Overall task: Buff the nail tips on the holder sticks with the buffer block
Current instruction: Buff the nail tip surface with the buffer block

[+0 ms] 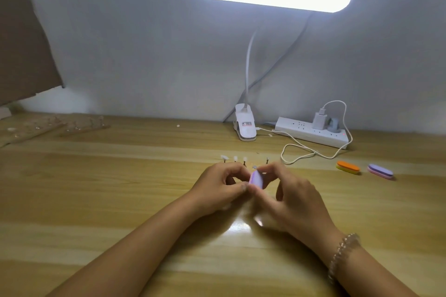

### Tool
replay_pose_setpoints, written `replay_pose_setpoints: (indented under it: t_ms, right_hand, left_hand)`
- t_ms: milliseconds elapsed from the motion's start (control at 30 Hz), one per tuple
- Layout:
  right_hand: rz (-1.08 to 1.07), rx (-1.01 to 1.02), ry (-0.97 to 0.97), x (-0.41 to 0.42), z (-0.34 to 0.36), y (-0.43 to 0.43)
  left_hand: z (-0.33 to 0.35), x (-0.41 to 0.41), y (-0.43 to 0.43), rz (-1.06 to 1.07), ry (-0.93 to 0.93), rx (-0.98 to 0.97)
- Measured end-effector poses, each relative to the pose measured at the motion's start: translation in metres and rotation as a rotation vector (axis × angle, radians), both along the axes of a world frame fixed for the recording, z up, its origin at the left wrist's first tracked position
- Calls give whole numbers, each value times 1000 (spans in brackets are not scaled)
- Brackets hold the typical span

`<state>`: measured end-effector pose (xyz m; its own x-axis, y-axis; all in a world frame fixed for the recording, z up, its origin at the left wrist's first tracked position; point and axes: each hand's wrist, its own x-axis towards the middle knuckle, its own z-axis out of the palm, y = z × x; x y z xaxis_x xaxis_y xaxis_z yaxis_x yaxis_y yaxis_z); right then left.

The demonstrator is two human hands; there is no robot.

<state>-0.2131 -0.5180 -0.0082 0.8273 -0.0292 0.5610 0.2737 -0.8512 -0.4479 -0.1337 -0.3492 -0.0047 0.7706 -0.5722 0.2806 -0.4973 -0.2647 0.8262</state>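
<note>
Holder sticks (pixel 235 159) half hidden behind left hand (pixel 217 188); buffer block (pixel 256 179) blurred

Wooden bench (pixel 120 176), glossy with glare. At the back, a white clip base (pixel 245 125) beside a power strip (pixel 313 132), and a cable (pixel 301 150) looping forward. On the right, an orange buffer (pixel 348 167) lies near a purple buffer (pixel 380 171). In the middle, a row of nail tips on sticks (pixel 235 158).

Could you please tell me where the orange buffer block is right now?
In the head view the orange buffer block lies on the right side of the table, just left of a purple block and in front of the power strip.
</note>
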Motion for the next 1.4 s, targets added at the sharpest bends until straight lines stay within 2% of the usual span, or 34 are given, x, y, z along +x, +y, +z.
replay_pose_setpoints:
  t_ms: [133, 267, 367, 433, 500, 600, 700, 767, 833, 900, 1000, 1067, 1200, 1300, 1400]
  right_hand:
    - [-84, 158, -1, 5, 3, -11]
    - [23, -22, 4, -2, 0, 1]
    - [-45, 58, 43, 4, 3, -6]
    - [-58, 131, -9, 6, 3, -9]
    - [-11, 47, -51, 0, 2, -3]
    - [29, -107, -9, -4, 0, 5]
    - [-64, 29, 16, 3, 4, -3]
    - [-74, 84, -75, 3, 4, -5]
    - [-29, -18, -102, -4, 4, 2]
    - [16, -113, -46, -5, 2, 6]
    - [-53, -28, -10, 2, 5, -1]
    - [-72, 17, -58, 2, 6, -3]
    - [15, -149, -54, -5, 2, 6]
    - [-46, 16, -2, 2, 5, -2]
    - [-42, 100, -77, 2, 5, -4]
  left_hand:
    - [-1, 1, 0, -4, 2, -26]
    - [-3, 3, 0, -1, -13, -6]
    - [-3, 4, 0, -15, -7, -28]
    - [-3, 3, 0, -23, 7, -40]
    - [-3, 3, 0, -26, 4, -41]
    - [-3, 3, 1, -14, 4, -33]
    - [-4, 3, 1, -3, 10, -49]
    - [-4, 3, 0, -1, 26, -53]
    - [-3, 3, 0, 2, 26, -41]
    - [-4, 3, 0, 10, 10, -23]
    - [-4, 3, 0, 4, -3, -32]
    - [-4, 2, 0, -8, 5, -29]
    - [-5, 4, 0, 7, -10, -3]
    - [-5, 4, 0, -3, -32, -2]
    - [-4, 1, -1, -4, -22, 7]
